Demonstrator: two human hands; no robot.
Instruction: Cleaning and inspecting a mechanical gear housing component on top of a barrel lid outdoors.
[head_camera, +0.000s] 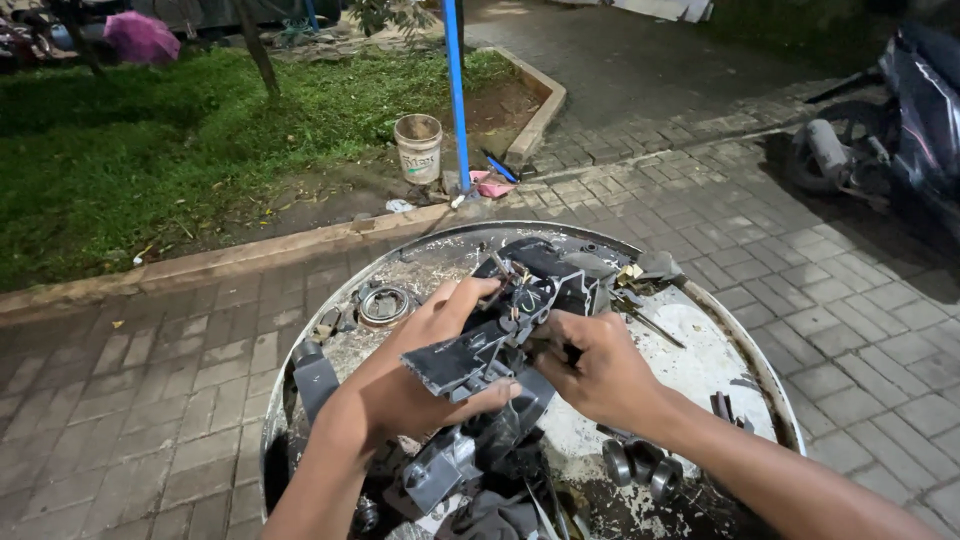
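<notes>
Both hands are gripping the dark plastic housing (520, 320) over the round drum top (700, 340): left hand (425, 370) wrapping it, right hand (600, 375) pinching its edge.

Two bare forearms enter from the bottom edge, ending in the left hand (420, 370) and right hand (600, 375). No sleeves, gloves, rings or wristwear show on either arm. Fingernails are short and unpainted. Dark grime smudges the right hand's fingers (560, 350). Nothing above the forearms is in view.
</notes>
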